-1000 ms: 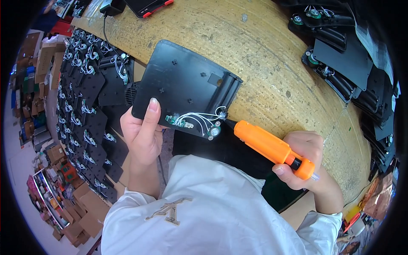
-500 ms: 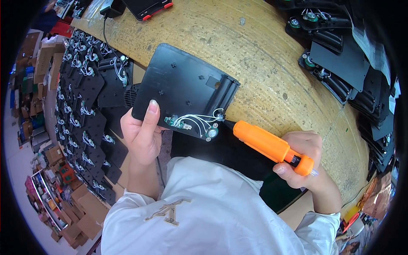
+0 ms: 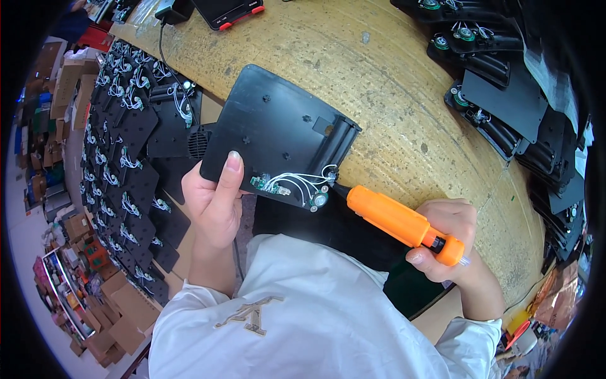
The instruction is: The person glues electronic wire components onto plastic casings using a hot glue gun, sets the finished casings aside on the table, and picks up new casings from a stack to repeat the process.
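Observation:
My left hand [image 3: 218, 199] grips the lower left edge of a flat black plastic panel [image 3: 265, 126], thumb on top, fingers underneath. Along the panel's near edge, white wires [image 3: 302, 179] run from a small green circuit board [image 3: 268, 184] toward a round metal-and-green part [image 3: 319, 199] at the corner. In my right hand [image 3: 445, 237] is an orange hot glue gun [image 3: 388, 215], a clear glue stick poking from its rear. The gun's dark nozzle meets or nearly meets the panel's right corner, beside the wire ends; exact contact is too small to tell.
Rows of similar black panels with white wires [image 3: 129, 205] lie to the left. More black panels [image 3: 502, 104] are stacked on the right of the worn wooden table [image 3: 404, 114]. A black device with red corners [image 3: 230, 11] and a cable [image 3: 163, 54] are at the far side.
The panel, both hands and the glue gun sit almost as before. The whole view has shifted slightly, and the nozzle stays at the same corner.

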Demonstrator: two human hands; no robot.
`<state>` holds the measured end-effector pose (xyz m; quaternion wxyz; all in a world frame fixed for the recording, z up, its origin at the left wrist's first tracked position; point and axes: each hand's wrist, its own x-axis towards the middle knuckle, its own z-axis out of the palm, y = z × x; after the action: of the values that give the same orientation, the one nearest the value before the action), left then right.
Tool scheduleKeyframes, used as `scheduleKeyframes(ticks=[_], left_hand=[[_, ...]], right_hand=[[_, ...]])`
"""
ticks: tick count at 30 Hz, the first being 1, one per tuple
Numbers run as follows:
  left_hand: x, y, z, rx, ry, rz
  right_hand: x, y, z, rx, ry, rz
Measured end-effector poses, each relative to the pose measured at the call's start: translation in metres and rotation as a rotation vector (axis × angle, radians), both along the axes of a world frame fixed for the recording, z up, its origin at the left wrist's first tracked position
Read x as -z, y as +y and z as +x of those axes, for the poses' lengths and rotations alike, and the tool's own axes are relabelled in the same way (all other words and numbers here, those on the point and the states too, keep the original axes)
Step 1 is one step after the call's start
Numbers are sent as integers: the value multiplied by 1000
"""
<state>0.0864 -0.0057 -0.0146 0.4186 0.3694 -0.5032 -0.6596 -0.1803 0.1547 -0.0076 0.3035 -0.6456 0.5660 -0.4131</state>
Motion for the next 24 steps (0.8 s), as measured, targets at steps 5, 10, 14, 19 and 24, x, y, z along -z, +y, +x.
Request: scheduleKeyframes(ticks=[5, 10, 14, 19, 24], left_hand=[[-5, 5, -3, -25, -84, -78], [-7, 7, 0, -14, -201, -172], [-13, 8, -3, 16, -249, -286], [-20, 11, -3, 24, -320, -433], [-29, 15, -5, 81, -480, -572]], right_hand=[[2, 1, 3, 6, 19, -33], [3, 1, 2, 1, 11, -41], [3, 0, 2, -7, -18, -60], [1, -3, 7, -4, 11, -65], [-2, -3, 12, -5, 25, -124]])
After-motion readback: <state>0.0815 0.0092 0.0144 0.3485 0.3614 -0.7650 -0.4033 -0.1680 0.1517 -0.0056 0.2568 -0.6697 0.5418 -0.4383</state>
